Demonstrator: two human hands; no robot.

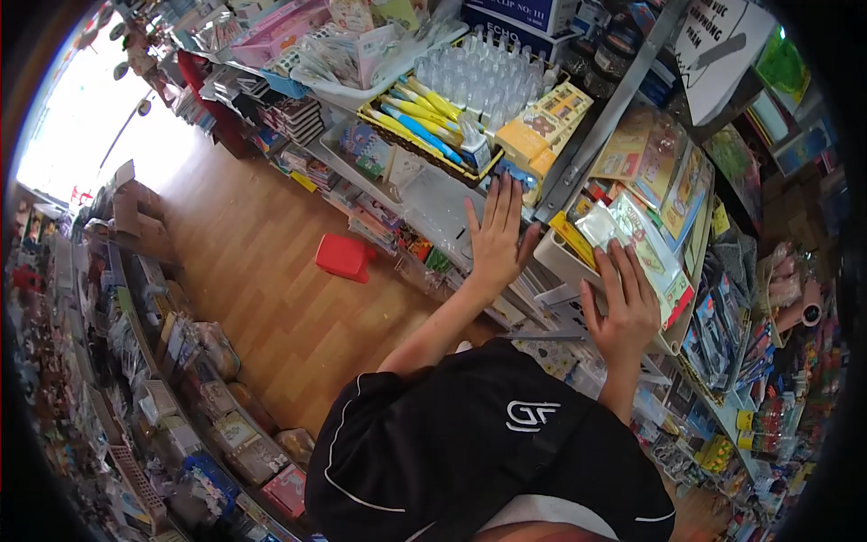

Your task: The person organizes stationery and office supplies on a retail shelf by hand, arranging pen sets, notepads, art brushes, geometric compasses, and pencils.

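Observation:
My left hand [497,237] lies flat with fingers spread on the edge of a clear plastic bin [433,210] on the shelf; it holds nothing. My right hand [625,307] rests with fingers stretched over the rim of a white tray [562,264], its fingertips touching plastic-wrapped card packets [643,237] stacked in it. A grey metal shelf upright [603,117] runs between the two hands. My black shirt [488,452] fills the lower middle.
A basket of yellow and blue pens [417,122] and clear small bottles [479,77] sit beyond my left hand. A red stool [344,256] stands on the wooden aisle floor. Packed shelves line both sides; cardboard boxes [135,212] lie far down the aisle.

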